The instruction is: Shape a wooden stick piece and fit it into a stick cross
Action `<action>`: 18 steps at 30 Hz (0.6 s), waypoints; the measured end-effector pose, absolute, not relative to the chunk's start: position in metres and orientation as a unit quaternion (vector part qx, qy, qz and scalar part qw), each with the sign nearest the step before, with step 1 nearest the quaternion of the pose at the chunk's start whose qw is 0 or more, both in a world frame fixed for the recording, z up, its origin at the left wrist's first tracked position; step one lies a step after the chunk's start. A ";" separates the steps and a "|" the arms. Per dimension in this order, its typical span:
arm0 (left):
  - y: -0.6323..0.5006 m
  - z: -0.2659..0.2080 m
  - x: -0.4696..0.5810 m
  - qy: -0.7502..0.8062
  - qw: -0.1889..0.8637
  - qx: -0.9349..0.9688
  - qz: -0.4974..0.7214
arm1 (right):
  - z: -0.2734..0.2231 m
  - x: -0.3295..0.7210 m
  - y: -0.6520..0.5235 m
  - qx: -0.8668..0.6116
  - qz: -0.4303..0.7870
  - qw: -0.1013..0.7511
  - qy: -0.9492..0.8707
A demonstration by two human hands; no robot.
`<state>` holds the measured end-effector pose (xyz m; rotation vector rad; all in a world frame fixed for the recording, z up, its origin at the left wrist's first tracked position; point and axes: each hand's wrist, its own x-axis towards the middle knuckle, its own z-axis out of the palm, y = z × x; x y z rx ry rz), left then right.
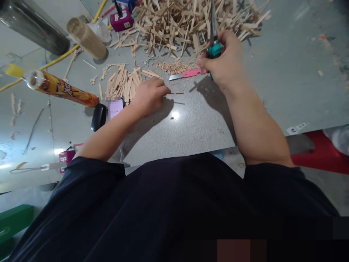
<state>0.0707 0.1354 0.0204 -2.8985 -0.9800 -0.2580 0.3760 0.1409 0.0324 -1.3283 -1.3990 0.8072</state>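
My left hand [152, 95] is closed in a pinch on a thin wooden stick [177, 93], held just above the table and pointing right. In my right hand [227, 60] is a teal-handled tool [215, 50] with a long metal blade pointing away from me; its exact kind is hard to make out. Between the hands lies a pink-handled knife [191, 73], its blade toward the left. Wood shavings [174, 67] are heaped just behind it. Flat wooden sticks [120, 82] lie in a pile behind and left of my left hand.
A large heap of wooden pieces [174, 22] covers the back of the table. At left are an orange bottle [68, 89], a bamboo cup [88, 40], a dark cylinder [38, 29], a phone [116, 107] and a black case [98, 117]. A red stool [321, 153] is at right.
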 end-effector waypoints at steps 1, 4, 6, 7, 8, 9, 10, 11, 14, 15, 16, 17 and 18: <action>0.131 0.028 0.059 -0.300 0.010 -0.950 -0.082 | 0.032 0.377 0.143 -0.554 0.330 0.508 -0.572; 0.106 0.044 0.019 -0.219 -0.048 -0.974 -0.027 | 0.031 0.378 0.144 -0.587 0.321 0.489 -0.560; 0.088 0.046 -0.002 -0.173 -0.040 -0.984 0.024 | 0.030 0.376 0.141 -0.608 0.326 0.462 -0.557; 0.080 0.044 -0.010 -0.159 -0.024 -0.986 0.042 | 0.030 0.374 0.140 -0.610 0.329 0.456 -0.558; 0.075 0.042 -0.014 -0.156 -0.023 -0.986 0.047 | 0.030 0.372 0.138 -0.606 0.333 0.456 -0.561; 0.071 0.038 -0.016 -0.152 -0.020 -0.987 0.043 | 0.031 0.371 0.137 -0.599 0.335 0.462 -0.562; 0.070 0.033 -0.015 -0.148 -0.018 -0.988 0.031 | 0.031 0.369 0.136 -0.591 0.338 0.467 -0.564; 0.071 0.029 -0.011 -0.145 -0.015 -0.989 0.019 | 0.032 0.367 0.135 -0.588 0.340 0.470 -0.564; 0.083 0.015 0.010 -0.150 -0.001 -0.989 -0.003 | 0.037 0.365 0.133 -0.593 0.352 0.458 -0.560; 0.089 0.012 0.019 -0.157 0.003 -0.988 -0.007 | 0.039 0.365 0.133 -0.594 0.357 0.458 -0.557; 0.095 0.009 0.028 -0.165 0.007 -0.986 -0.006 | 0.040 0.366 0.133 -0.593 0.360 0.461 -0.554; 0.100 0.006 0.038 -0.174 0.009 -0.985 -0.004 | 0.042 0.366 0.133 -0.593 0.362 0.465 -0.549; 0.106 0.005 0.048 -0.193 0.006 -0.981 0.004 | 0.042 0.366 0.133 -0.592 0.364 0.467 -0.547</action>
